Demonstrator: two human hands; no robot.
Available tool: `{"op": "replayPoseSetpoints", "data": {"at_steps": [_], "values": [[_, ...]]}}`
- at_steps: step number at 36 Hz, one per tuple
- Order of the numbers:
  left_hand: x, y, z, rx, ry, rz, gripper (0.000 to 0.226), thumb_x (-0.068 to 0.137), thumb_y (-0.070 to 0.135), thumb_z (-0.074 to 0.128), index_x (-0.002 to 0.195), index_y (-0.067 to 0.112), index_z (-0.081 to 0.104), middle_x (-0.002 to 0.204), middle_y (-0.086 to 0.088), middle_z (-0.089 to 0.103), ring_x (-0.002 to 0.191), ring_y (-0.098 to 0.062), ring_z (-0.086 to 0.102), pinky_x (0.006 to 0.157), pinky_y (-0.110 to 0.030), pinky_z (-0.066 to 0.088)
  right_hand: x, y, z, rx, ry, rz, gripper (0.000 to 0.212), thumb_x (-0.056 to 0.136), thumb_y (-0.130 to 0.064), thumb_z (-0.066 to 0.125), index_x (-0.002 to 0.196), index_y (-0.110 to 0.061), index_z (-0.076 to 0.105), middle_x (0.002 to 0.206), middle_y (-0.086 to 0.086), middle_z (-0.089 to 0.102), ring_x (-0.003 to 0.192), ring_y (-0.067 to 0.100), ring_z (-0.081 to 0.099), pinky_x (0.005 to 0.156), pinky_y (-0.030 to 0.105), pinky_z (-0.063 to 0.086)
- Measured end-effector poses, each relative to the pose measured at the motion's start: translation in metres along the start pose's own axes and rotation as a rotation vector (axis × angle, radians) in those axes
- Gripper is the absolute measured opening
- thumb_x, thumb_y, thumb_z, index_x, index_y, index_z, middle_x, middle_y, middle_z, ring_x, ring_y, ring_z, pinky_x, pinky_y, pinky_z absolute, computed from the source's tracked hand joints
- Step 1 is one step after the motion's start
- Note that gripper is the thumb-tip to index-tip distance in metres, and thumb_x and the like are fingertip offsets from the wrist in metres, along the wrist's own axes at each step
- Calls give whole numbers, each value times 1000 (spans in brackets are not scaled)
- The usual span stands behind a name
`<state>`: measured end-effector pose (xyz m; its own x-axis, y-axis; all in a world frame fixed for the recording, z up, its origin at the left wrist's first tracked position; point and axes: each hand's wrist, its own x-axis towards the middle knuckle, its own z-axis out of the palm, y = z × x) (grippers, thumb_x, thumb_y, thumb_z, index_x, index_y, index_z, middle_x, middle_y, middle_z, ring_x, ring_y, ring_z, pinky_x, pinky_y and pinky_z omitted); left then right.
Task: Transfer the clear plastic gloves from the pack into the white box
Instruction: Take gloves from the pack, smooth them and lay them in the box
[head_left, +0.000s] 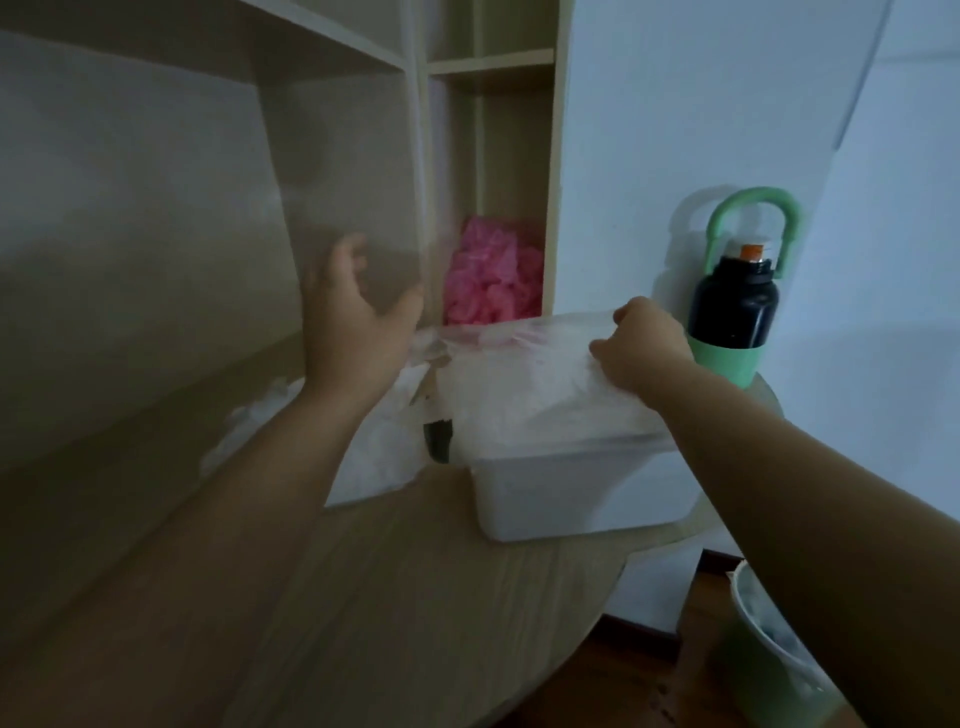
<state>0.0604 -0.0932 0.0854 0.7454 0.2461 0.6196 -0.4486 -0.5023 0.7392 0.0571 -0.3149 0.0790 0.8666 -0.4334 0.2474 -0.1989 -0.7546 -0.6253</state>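
Note:
My right hand (641, 348) grips a bundle of clear plastic gloves (519, 379) that lies over the top of the white box (571, 493). The box stands on the round wooden table. My left hand (358, 317) is raised to the left of the box, thumb and fingers spread around a blurred, see-through film, the clear pack (353, 197), which stands up in front of the shelf. The pack's lower edge trails down toward the gloves. The inside of the box is hidden by the gloves.
Crumpled white plastic (363, 457) lies on the table (415, 597) left of the box, beside a small dark object (439, 441). A black and green bottle (732, 312) stands behind my right hand. Pink fluff (493, 275) fills a shelf compartment. A green bin (769, 649) sits on the floor.

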Motion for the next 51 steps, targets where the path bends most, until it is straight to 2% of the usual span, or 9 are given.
{"op": "replayPoseSetpoints", "data": {"at_steps": [4,8,17,23,30,36,43,46,51], "values": [[-11,13,22,24,-505,184,18,89,23,64,106,29,63,103,16,58,105,-7,55,91,-23,42,10,20,-7,-229,-45,-7,30,93,-9,52,121,0,44,118,18,56,99,31,54,72,29,37],[-14,14,41,288,-903,246,27,84,41,67,110,32,67,120,11,59,110,-6,53,95,-28,42,12,34,-9,-305,-69,-7,31,94,-9,52,121,-1,40,116,17,55,84,25,46,71,32,37],[-14,17,73,688,-1213,290,42,86,46,63,126,34,60,118,16,58,113,-6,52,88,-21,38,3,30,-14,-457,-189,-423,41,87,-43,60,123,-24,57,127,0,55,116,21,50,102,40,33],[-11,10,97,879,-1382,324,42,92,31,58,134,27,54,130,6,57,110,-16,56,96,-29,45,11,35,4,-635,-718,-347,44,93,-28,55,136,-18,50,139,2,50,126,20,47,109,34,31],[-20,0,115,1018,-1507,315,30,99,18,47,127,15,57,124,-3,58,104,-21,53,85,-30,38,24,43,16,-788,-825,-258,38,94,-24,52,129,-10,55,134,9,52,119,25,49,105,37,36],[-7,5,93,773,-1175,393,40,93,34,58,132,27,56,132,5,56,116,-16,52,99,-32,42,17,28,1,-576,-472,-330,34,95,-23,48,124,-9,60,128,6,57,116,23,53,103,34,40],[5,-11,22,331,-703,273,29,98,17,51,124,12,63,113,1,62,99,-10,53,78,-17,38,-21,-30,9,-202,-181,-455,25,90,-12,47,106,-11,66,104,7,63,102,25,58,81,27,42],[5,-30,-14,345,-521,235,29,99,14,47,123,12,64,123,-4,63,111,-17,55,87,-21,36,-42,-62,30,-115,-174,-517,22,92,-13,47,104,-13,65,92,2,60,87,20,57,76,27,43],[-4,-81,-58,347,-372,100,27,97,15,49,115,16,68,112,0,68,103,-18,60,87,-28,45,-77,-107,72,-33,-199,-633,35,91,-9,45,120,-18,62,113,9,65,103,25,60,87,32,49]]}}
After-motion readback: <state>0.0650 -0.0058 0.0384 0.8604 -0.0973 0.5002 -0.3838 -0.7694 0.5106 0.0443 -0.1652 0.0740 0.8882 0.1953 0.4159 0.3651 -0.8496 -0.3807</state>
